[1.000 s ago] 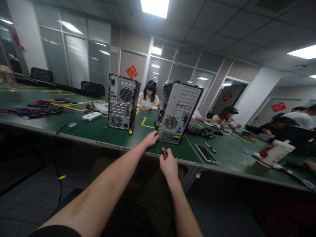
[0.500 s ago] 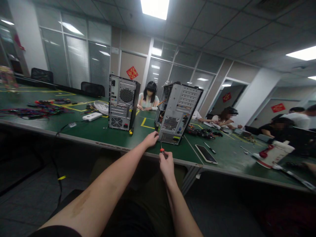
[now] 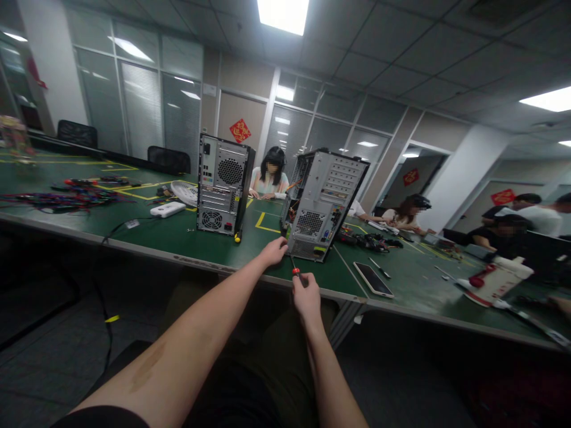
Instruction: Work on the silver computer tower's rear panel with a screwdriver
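Note:
An open computer case (image 3: 312,202) stands tilted in view on the green table (image 3: 250,252), its rear panel facing me. At its lower left edge is my left hand (image 3: 273,252), fingers pressed together against the corner; whether anything small is between them is hidden. Just below the case, my right hand (image 3: 307,290) grips a screwdriver (image 3: 295,271) with a red and black handle. The thin shaft points up at the case's bottom left corner. A second computer case (image 3: 223,184) stands to the left, with a yellow-tipped tool (image 3: 238,238) beside its base.
A phone (image 3: 373,279) and a thin tool (image 3: 379,267) lie right of the case. Further right is a white and red device (image 3: 497,280). Cables (image 3: 75,197) and a white power strip (image 3: 168,209) lie left. People sit across the table.
My right hand and the screwdriver have shifted slightly right, so the shaft leans a little more. My left hand stays at the case's corner.

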Action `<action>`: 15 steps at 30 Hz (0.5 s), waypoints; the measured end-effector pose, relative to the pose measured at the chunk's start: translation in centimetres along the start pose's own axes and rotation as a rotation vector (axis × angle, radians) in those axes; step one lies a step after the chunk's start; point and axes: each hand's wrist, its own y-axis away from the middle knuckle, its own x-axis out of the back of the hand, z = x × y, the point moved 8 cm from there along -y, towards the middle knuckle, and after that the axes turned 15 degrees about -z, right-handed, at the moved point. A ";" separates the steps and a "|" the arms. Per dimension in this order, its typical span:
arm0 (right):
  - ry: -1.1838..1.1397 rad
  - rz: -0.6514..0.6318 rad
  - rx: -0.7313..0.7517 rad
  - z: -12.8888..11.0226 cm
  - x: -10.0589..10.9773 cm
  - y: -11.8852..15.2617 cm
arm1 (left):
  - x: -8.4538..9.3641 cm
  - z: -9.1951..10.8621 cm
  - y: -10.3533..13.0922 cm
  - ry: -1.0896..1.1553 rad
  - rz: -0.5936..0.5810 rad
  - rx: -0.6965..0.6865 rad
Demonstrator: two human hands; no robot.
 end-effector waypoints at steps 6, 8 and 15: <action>0.763 -0.003 -0.025 -2.9 0.0 1.2 | -0.1 -0.2 -0.2 0.000 -0.009 -0.011; 1.050 -0.015 -0.003 -3.7 -0.9 1.3 | -0.1 -0.2 -0.3 0.002 -0.009 -0.012; 0.477 -0.049 -0.015 -3.0 0.4 0.5 | -0.1 -0.1 -0.2 0.001 -0.011 0.010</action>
